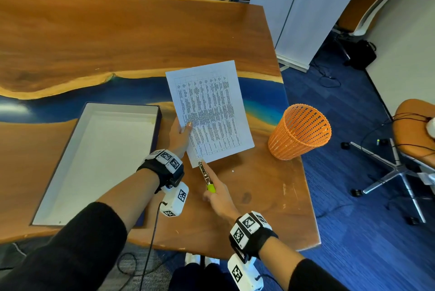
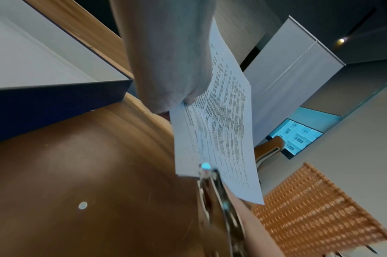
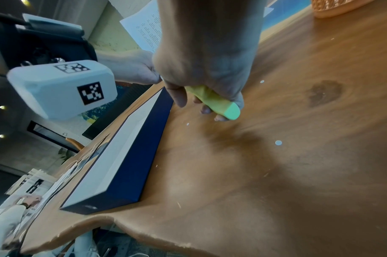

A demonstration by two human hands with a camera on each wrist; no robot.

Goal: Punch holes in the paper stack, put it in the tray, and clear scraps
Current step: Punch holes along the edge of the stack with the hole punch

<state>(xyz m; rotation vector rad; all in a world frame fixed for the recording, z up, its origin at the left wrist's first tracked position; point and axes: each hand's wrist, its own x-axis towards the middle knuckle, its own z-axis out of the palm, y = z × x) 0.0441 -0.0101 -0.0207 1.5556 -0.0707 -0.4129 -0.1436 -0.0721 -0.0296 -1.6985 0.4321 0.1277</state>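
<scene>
Paper [image 1: 209, 111] sat mid-frame in the head view, lifted off the table [image 1: 94, 38] and tilted; we held it w/ our left hand [image 1: 180, 136], thumb on the printed face at its left edge, fingers behind. Our right hand [image 1: 217, 197] was lower centre, fingers wrapped round the punch [image 1: 206, 177], index finger stretched along its metal body; the green handle [image 3: 214, 100] stuck out below the fist in the right wrist view. Punch tip sat on the paper's bottom-left corner, head closed over the sheet edge per the left wrist view [image 2: 206, 169]. We couldn't tell whether it was one sheet or several.

Tray [image 1: 70, 173] lay lower left of the head view, white inside, dark blue walls, nothing in it, just beside our left wrist. Orange bin [image 1: 300, 131] stood right of the paper, near the table's right edge, leaning in the wide-angle view.

Scraps: small white dots on the wood, one right of the punch [image 1: 232, 171], approx. three in the right wrist view, e.g. [image 3: 278, 142], all apart from the tray.
</scene>
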